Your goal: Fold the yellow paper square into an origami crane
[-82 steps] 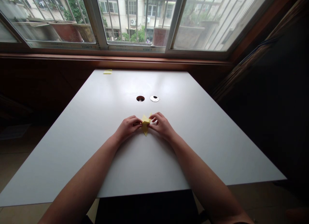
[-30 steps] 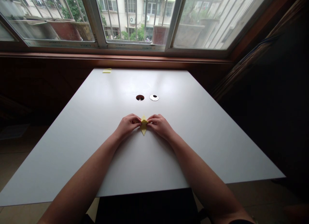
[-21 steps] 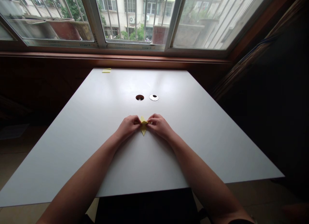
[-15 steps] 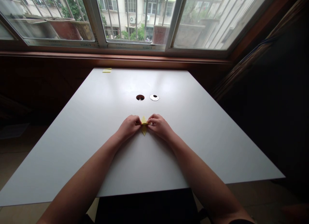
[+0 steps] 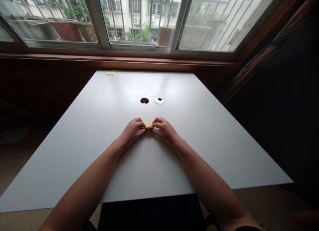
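A small piece of folded yellow paper [image 5: 149, 134] is between my hands, just above or on the white table [image 5: 82, 138]. It has pointed ends, one toward the window and one toward me, and a raised part across its middle. My left hand [image 5: 134, 128] pinches its left side between thumb and fingers. From the right, my right hand [image 5: 163, 129] pinches the opposite side. The fingertips of both hands cover the paper's side parts.
Beyond my hands, the tabletop has a round hole [image 5: 144, 101], with a silver round cover [image 5: 159, 101] lying beside it. Yellow paper slips [image 5: 110, 73] lie at the far left edge. A barred window [image 5: 142, 22] with flowerpots outside stands behind the table.
The yellow paper has tilted very slightly, its far point shifting a little to the right. Both hands keep their pinch and hardly move.
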Available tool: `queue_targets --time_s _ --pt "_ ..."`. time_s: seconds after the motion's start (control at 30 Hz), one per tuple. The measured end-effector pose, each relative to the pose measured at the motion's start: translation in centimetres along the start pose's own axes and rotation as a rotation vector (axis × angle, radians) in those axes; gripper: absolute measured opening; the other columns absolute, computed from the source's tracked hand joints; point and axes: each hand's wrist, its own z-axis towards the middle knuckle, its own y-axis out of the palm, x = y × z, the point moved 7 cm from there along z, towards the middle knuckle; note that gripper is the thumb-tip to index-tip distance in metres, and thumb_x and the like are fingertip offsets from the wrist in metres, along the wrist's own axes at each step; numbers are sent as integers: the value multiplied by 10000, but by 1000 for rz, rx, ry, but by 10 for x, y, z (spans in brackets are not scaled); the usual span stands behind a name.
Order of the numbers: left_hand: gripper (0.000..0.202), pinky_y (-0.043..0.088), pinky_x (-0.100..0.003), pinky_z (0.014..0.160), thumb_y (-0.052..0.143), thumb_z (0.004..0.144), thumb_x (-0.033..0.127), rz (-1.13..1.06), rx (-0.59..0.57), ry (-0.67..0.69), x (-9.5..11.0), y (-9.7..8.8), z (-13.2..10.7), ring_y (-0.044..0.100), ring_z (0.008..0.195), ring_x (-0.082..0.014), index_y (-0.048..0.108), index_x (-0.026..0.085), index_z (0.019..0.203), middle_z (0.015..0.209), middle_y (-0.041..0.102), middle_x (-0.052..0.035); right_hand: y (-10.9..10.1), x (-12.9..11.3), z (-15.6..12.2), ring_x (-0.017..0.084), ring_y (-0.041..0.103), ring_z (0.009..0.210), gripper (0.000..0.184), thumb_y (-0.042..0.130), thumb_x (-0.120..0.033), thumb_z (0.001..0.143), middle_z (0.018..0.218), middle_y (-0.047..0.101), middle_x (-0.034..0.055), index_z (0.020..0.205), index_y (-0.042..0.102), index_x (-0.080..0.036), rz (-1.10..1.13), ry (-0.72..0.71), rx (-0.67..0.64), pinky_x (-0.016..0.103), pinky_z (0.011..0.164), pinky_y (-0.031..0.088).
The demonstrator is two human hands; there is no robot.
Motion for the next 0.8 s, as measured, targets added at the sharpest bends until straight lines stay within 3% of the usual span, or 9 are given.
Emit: queue_targets --time_s 0.1,0.23,0.4,0.7,0.8 --pt "134 518 -259 705 655 844 268 -46 24 -52 -2 -3 0 614 766 -152 743 195 775 846 619 -44 -4 2 -3 182 597 830 105 704 -186 849 992 652 48 934 714 -247 37 16 19 348 802 532" --pt "190 507 -264 694 705 821 383 -101 104 -156 -9 -14 0 630 751 -156 760 205 785 826 626 -31 -10 6 -8 154 597 799 402 742 -228 828 1162 569 57 1200 610 -297 148 53 27 333 738 565" --pt "224 488 -262 691 727 808 440 -167 106 -251 -15 -19 -1 642 768 -164 781 223 823 830 633 -25 -13 2 -10 143 593 795 578 749 -196 817 1227 488 64 1317 498 -340 166 30 39 325 710 585" --pt "343 482 -259 686 778 741 526 -332 77 -327 -12 -14 -3 645 797 -186 746 189 798 832 682 -32 -17 -13 -6 155 612 857 257 655 -232 914 1322 494 71 1156 613 -310 87 -49 64 355 796 579" --pt "376 499 -270 708 782 735 537 -380 61 -350 -12 -11 -5 667 815 -200 733 174 818 837 712 -41 -17 -16 -5 169 622 892 126 623 -279 944 1231 582 59 1056 679 -298 104 -90 86 345 801 565"
